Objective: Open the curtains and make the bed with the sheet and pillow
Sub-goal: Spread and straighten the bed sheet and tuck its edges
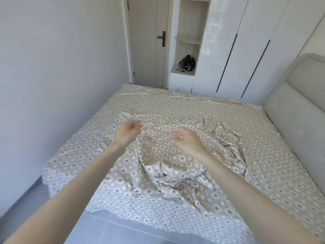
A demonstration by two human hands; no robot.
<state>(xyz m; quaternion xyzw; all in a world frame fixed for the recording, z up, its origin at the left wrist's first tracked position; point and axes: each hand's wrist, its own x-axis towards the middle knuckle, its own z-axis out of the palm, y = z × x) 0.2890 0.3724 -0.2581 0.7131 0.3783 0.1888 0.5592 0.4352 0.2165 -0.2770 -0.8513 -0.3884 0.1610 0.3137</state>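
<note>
Floor tiles (98,224), grey, nearest. Patterned sheet (219,138), beige with diamond motifs, spread over the bed (52,176), bunched in folds at the centre. Left hand (129,132) and right hand (186,138) both pinch a raised fold of that sheet. Upholstered headboard (299,106) at right. Beyond: door (146,41), open shelving with a black bag (187,62), white wardrobe (255,41).

Two bare forearms, no sleeves, left hand (129,132), right hand (186,139), slender wrists
</note>
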